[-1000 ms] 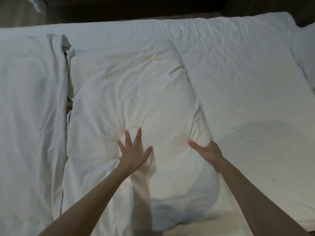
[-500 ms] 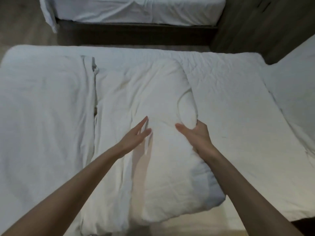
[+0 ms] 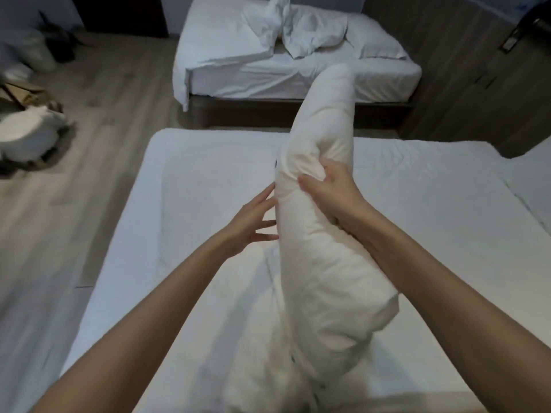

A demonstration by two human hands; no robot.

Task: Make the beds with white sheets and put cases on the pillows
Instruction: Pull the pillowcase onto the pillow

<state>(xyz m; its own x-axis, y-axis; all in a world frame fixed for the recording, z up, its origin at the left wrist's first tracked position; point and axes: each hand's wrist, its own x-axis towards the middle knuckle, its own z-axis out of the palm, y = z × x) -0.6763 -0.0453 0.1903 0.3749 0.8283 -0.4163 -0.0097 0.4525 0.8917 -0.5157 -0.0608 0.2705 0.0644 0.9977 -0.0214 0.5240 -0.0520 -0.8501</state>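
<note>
Upended pillow (image 3: 322, 278) clutched by right hand (image 3: 331, 192), left hand (image 3: 250, 225) apparently touching

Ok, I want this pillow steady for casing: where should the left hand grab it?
Probably the left face of the pillow at mid-height, opposite the right hand, coming from the left. It stands on edge, leaning away, gripped only from the right; the open left hand is right at that side.
</note>
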